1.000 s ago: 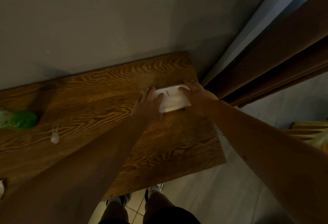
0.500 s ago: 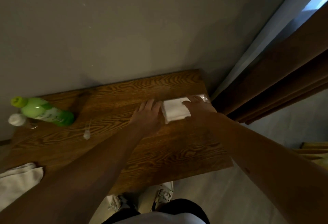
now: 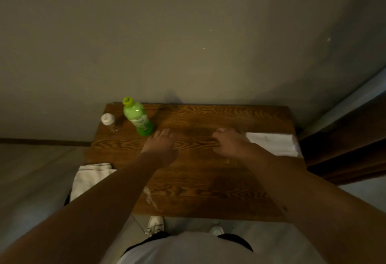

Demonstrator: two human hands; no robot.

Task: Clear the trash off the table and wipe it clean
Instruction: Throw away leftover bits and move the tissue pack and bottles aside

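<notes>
Table [image 3: 208,180]: wood top, against wall, dim light. White folded cloth [image 3: 273,143] at right edge, just right of right hand [image 3: 234,144]; fingers loosely curled, empty, contact with cloth unclear. Left hand [image 3: 160,146] mid-table, fingers spread flat, empty. Green bottle [image 3: 139,117] and small clear bottle [image 3: 109,122] upright back-left. White towel [image 3: 89,178] over left edge. Pale smear [image 3: 149,197] near front.

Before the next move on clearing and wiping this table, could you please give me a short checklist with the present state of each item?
1. Left hand free: ok, open, holding nothing.
2. Right hand free: cannot tell, fingers curled.
3. Green bottle removed: not ok, standing at the back left.
4. Small clear bottle removed: not ok, beside the green one.
5. Cloth within reach: ok, draped over the table's left edge.
6. White packet cleared: not ok, on the right side.
</notes>
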